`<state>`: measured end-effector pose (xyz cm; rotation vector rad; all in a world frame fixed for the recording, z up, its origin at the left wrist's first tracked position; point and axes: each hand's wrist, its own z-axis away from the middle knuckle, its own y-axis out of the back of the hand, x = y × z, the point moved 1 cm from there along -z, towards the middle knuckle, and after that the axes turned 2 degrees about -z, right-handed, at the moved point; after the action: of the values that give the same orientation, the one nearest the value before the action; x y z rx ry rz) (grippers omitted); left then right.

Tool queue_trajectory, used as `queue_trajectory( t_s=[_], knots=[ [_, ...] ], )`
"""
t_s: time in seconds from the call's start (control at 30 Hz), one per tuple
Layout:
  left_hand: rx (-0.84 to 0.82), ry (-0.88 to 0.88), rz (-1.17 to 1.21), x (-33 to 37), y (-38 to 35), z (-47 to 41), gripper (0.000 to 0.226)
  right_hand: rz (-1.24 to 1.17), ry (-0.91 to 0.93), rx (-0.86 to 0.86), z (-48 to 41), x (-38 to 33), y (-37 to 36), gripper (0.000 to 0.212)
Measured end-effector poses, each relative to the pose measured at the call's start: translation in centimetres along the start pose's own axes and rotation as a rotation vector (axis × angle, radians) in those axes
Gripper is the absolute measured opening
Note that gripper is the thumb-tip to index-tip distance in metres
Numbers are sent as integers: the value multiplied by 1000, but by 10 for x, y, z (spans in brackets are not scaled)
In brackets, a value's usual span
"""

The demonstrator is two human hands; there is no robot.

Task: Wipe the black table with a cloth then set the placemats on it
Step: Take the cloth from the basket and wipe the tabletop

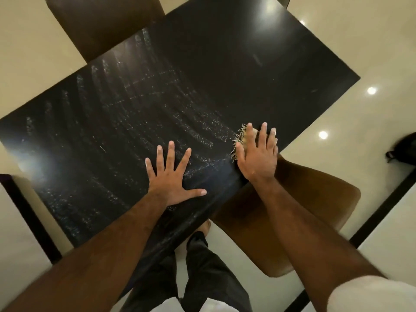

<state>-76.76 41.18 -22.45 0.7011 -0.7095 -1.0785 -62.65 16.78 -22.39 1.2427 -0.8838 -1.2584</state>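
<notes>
The black table fills the middle of the view, with damp wipe streaks across its left and centre. My left hand lies flat on the table near its front edge, fingers spread and straight. My right hand presses a tan cloth with a frayed fringe onto the table at its right edge, fingers straight over it. Most of the cloth is hidden under that hand. No placemats are in view.
A brown chair stands at the table's right edge under my right arm. Another brown chair stands at the far left side. A dark bag lies on the glossy cream floor at the right. My legs stand below the table's front edge.
</notes>
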Motion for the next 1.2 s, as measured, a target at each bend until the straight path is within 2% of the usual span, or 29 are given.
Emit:
queue_trajectory(
  t_s=[0.07,0.2,0.27,0.43,0.53,0.67,0.8,0.87,0.97,1.1,1.2],
  knots=[
    [7,-11,11,-1,-2,-1,144,12,-2,19,4,-6,-8,71],
    [-4,-18,17,0,-2,1,145,5,144,-22,50,-12,-17,70],
    [-38,-30,13,-1,2,0,147,16,159,-40,70,-5,-19,70],
    [-122,-61,19,-6,8,-1,154,17,-11,-19,31,14,-11,72],
    [-127,-53,12,-6,8,-2,155,-2,-90,17,-12,-2,-9,74],
    [-145,-42,-4,-4,9,-2,156,-7,56,12,-14,-52,-15,73],
    [-150,-46,17,-3,12,0,156,-12,264,-69,46,-80,-23,74],
    [-178,-46,17,-3,14,0,159,-11,296,-96,74,-72,-27,75],
    [-221,-45,18,-3,18,-1,162,17,170,-93,87,-44,-26,76],
    [-219,-45,-1,-4,18,-2,160,21,-60,2,38,-19,-16,74],
    [-221,-46,2,-4,17,-2,161,5,-58,39,-5,-34,-15,73]
  ],
)
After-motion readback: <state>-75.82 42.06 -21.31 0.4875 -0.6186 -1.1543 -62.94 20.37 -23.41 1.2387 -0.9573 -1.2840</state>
